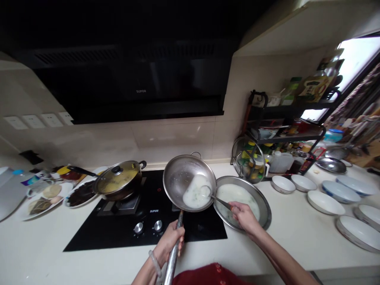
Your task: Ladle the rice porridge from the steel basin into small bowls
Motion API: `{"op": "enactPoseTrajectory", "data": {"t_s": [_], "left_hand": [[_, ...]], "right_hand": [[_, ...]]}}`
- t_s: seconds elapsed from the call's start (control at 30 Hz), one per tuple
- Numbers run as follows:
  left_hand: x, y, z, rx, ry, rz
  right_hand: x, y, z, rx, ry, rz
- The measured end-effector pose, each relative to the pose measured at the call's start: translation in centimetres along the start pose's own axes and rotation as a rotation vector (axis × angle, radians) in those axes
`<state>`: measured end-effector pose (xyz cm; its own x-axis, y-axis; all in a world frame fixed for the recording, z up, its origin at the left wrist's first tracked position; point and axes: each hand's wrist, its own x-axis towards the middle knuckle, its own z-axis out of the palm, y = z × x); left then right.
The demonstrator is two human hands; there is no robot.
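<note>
My left hand [172, 238] is wrapped round the long metal handle of a wok [177, 178], which is tilted to the right above the stove. A pool of milky white soup [194, 194] with small green bits lies in the wok's right side. In my right hand [244, 215] is the handle of a ladle [205, 191], its bowl dipped in that soup. Beside the stove, a wide steel basin [265, 215] holds more of the same white liquid. The wok's right rim overlaps or meets the basin's left rim; I cannot tell whether they touch.
A lidded pan [118, 180] of yellowish food sits on the left burner of the black stove [118, 229]. Plates of food [38, 202] stand further left. Several white bowls [325, 202] are on the right counter, below a black spice rack [285, 138]. A range hood [133, 87] hangs overhead.
</note>
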<state>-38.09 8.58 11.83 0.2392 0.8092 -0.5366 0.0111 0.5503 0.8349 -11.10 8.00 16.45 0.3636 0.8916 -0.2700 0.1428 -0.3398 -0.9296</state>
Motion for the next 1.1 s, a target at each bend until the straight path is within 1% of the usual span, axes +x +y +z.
{"op": "enactPoseTrajectory", "data": {"t_s": [0.17, 0.23, 0.83, 0.97, 1.1], "left_hand": [[0.1, -0.1, 0.0, -0.002, 0.009, -0.009], [0.2, -0.2, -0.1, -0.008, 0.013, -0.016], [0.2, -0.5, 0.0, -0.009, 0.001, 0.002], [0.1, -0.3, 0.0, -0.008, 0.006, -0.013], [0.2, -0.4, 0.0, -0.004, 0.001, -0.004]], "right_hand": [[-0.4, -0.6, -0.6, 0.163, -0.036, 0.153], [-0.5, -0.7, -0.7, 0.212, -0.044, 0.183], [-0.9, -1.0, -1.6, 0.314, -0.061, 0.218], [-1.1, -1.0, -2.3, 0.363, -0.068, 0.225], [-1.4, -1.0, -3.8, 0.407, -0.046, 0.213]]}}
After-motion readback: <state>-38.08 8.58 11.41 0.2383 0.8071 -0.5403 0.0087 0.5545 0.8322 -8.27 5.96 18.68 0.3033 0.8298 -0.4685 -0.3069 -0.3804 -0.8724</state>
